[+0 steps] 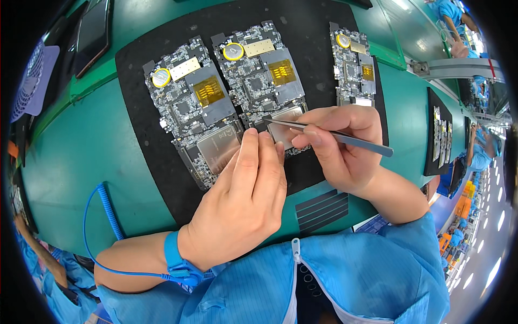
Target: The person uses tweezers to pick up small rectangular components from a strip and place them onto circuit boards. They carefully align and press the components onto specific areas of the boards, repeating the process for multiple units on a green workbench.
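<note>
My right hand (348, 148) pinches a pair of metal tweezers (359, 142) between thumb and fingers. Their tips reach the lower part of the middle circuit board (256, 81), beside its silver metal plate (286, 116). My left hand (240, 200) has its fingers pressed together, their tips holding down the lower left of that board and hiding part of it. Another circuit board (189, 100) lies close by on the left, its lower end partly behind my left hand. Both boards carry a yellow-rimmed coin cell and an amber tape patch.
A black mat (145, 119) lies under the boards on a green table (54, 167). One more circuit board (353, 67) is at the right. Dark strips (322, 211) lie near my front. A blue coiled cord (110, 213) runs to my left wrist strap (175, 254). Other people sit at both sides.
</note>
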Tool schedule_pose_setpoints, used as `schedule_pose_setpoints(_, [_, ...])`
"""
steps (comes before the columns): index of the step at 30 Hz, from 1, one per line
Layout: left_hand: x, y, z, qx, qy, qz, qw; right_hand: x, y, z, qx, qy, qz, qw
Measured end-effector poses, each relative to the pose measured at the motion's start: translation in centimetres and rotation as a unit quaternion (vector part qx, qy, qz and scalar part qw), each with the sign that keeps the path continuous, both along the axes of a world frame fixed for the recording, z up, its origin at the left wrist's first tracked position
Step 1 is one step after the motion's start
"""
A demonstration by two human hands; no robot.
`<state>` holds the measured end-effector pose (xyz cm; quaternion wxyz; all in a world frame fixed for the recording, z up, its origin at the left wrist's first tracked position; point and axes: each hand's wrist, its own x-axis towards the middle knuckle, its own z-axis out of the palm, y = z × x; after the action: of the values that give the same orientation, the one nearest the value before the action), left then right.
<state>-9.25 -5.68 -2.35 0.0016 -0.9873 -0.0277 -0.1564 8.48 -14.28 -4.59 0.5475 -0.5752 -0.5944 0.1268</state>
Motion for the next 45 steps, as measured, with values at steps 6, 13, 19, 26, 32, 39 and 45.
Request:
schedule_pose_setpoints(6, [0.0, 0.0, 0.0, 0.014, -0.002, -0.001, 1.000, -0.1, -0.4, -0.1, 0.016, -0.009, 0.007, 1.000])
schedule_pose_setpoints(13, [-0.9, -1.4, 1.0, -0.065, 0.001, -0.163, 0.985, 0.3, -5.5, 5.0, -0.087, 0.288, -0.061, 0.952])
schedule_pose_setpoints(19, [1.3, -4.0, -1.0, -0.095, 0.013, -0.266, 0.959, 0.4, -13.0, 2.8, -0.194, 0.273, -0.172, 0.926])
schedule_pose_setpoints(26, [1.4, -3.9, -0.7, -0.076, 0.044, -0.275, 0.958, -0.4, -13.3, 1.9, -0.173, 0.288, -0.159, 0.928])
schedule_pose_setpoints(32, [1.7, -4.2, -0.6, -0.074, 0.045, -0.268, 0.959, 0.3, -13.4, 1.8, -0.158, 0.351, -0.143, 0.912])
schedule_pose_setpoints(39, [1.7, -4.3, -1.0, -0.080, 0.034, -0.267, 0.960, 0.3, -13.3, 1.6, -0.178, 0.294, -0.139, 0.929])
schedule_pose_setpoints(45, [0.8, -4.3, -1.2, -0.074, 0.006, -0.246, 0.966, 0.9, -11.5, 3.3, -0.053, 0.341, -0.076, 0.935])
